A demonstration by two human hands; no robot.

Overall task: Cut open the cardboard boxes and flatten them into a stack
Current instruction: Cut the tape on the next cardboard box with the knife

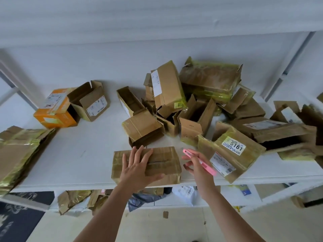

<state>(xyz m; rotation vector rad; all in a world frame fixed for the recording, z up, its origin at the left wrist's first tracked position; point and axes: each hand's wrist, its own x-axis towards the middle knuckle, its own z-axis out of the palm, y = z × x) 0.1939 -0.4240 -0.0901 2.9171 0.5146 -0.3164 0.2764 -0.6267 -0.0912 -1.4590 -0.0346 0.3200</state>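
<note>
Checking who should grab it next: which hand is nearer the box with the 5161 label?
Right. The right hand, holding the pink cutter, hovers just left of the 5161 box. The left hand lies flat on the taped box, farther left.

taped box [162,165] at table [87,154] front edge, box pile [201,105] behind and right, two open boxes [73,105] back left, probably flattened stack [15,154] far left

White table [83,154] under cardboard boxes [167,91]
</note>
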